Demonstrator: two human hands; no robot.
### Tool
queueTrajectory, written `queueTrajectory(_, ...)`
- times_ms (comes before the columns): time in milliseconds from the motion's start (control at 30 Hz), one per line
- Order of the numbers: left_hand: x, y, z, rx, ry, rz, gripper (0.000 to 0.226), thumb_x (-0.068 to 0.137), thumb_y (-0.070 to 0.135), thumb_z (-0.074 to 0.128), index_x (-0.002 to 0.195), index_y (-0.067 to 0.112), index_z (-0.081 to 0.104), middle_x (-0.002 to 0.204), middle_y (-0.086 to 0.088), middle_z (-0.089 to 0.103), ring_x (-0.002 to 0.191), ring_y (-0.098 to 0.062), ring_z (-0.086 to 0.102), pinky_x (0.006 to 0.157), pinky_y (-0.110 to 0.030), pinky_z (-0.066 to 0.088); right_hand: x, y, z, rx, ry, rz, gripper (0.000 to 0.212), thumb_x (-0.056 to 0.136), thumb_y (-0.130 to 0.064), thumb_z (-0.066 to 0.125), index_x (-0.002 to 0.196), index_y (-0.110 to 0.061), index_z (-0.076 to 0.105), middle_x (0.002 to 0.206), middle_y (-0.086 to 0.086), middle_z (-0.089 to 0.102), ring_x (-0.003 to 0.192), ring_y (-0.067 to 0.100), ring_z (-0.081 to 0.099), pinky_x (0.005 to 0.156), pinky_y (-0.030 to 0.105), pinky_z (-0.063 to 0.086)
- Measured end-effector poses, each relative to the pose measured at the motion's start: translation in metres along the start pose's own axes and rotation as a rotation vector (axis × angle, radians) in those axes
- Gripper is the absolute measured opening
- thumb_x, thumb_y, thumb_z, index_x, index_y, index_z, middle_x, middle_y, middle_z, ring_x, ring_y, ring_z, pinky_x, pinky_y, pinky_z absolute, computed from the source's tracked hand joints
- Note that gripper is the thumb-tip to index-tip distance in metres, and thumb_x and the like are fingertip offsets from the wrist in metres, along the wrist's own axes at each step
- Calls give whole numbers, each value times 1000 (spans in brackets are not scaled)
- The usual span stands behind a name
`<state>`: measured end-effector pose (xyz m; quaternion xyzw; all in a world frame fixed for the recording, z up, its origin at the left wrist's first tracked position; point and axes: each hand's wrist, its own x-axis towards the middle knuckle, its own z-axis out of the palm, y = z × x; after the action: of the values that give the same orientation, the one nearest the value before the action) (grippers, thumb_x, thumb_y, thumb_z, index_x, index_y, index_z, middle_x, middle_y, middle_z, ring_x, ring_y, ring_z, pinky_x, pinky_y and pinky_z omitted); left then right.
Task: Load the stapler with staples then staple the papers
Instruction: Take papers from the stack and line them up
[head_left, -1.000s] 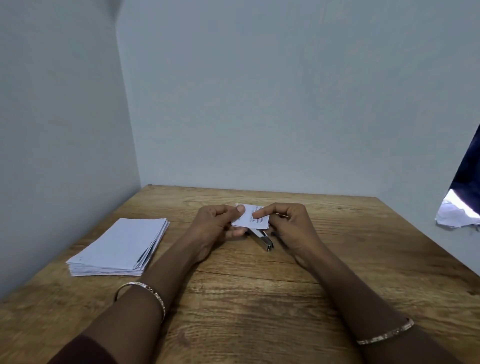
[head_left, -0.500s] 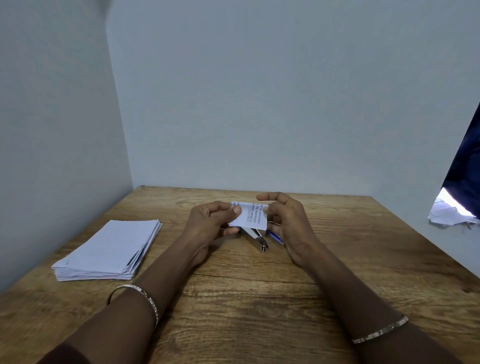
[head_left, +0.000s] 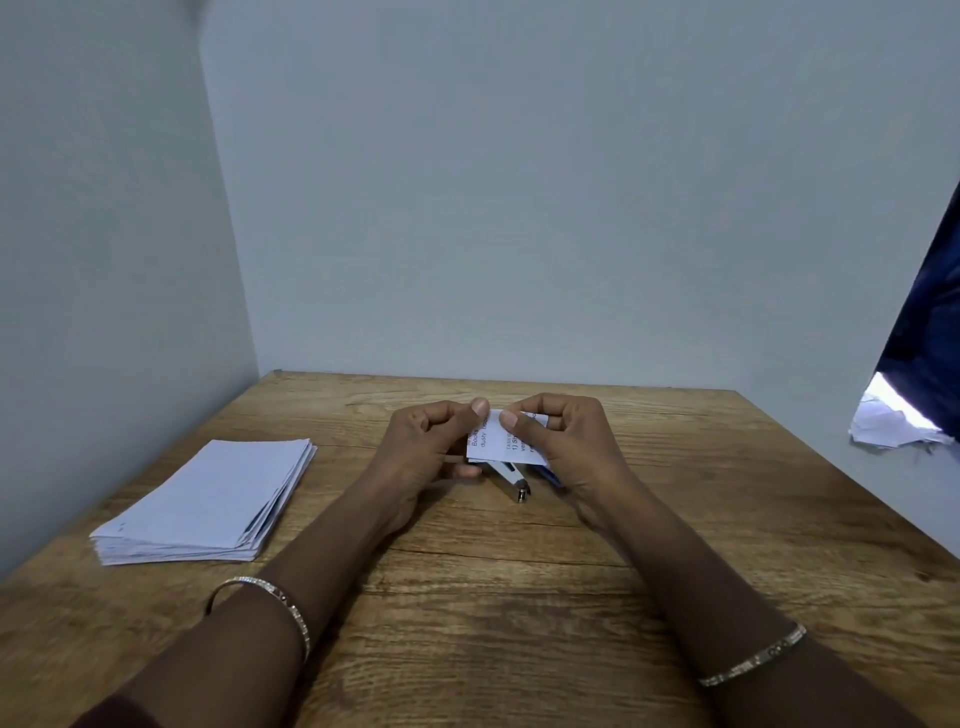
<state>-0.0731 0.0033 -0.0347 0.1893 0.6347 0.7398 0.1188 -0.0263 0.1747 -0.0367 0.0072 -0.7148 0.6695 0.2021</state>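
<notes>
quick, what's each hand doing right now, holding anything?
Left hand: closed, pinching the left edge of the small printed paper slip.
Right hand: closed, pinching the same slip's right side.

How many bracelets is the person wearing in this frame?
2. One thin metal bracelet sits on the left wrist, near the bottom left; one thin metal bracelet sits on the right wrist, near the bottom right. Any worn higher up the arms would be out of frame.

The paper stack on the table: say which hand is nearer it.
Left. The left hand is just right of the paper stack; the right hand is farther right, both pinching the small slip.
</notes>
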Motion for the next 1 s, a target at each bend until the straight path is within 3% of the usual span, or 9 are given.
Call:
queueTrajectory(200,4,-4,-2,7,22,27,34,84,32,78,96,0,76,95,-17,79,84,-26,73,80,-44,59,1,1,-1,-15,-2,26,10,86,-24,80,82,-15,80,84,13,80,82,27,75,67,35,57)
queueTrajectory(433,4,-5,-4,30,57,94,30,83,28,78,90,-1,76,84,-20,77,62,-18,67,53,-25,54,1,1,0,23,-23,31,8,84,-24,82,80,-16,81,86,14,80,89,33,77,73,42,60)
queueTrajectory(733,7,-7,-6,40,57,84,32,84,35,76,84,4,77,86,-17,78,69,-22,71,56,-27,58,-1,-2,0,57,-61,40,18,81,-18,84,87,-3,77,84,18,79,74,23,75,64,32,59)
queueTrajectory(867,6,-6,-6,43,11,102,30,84,36,77,93,8,78,89,-15,79,72,-19,73,56,-26,56,0,-1,-1,30,-41,11,15,78,-21,86,82,-8,79,83,19,79,77,28,75,71,39,56)
queueTrajectory(1000,7,-8,-6,188,38,206,17,87,30,76,87,13,77,81,-15,77,70,-21,72,58,-32,57,0,1,-1,35,-42,6,16,76,-20,87,81,-7,80,84,21,79,86,37,76,76,44,56)
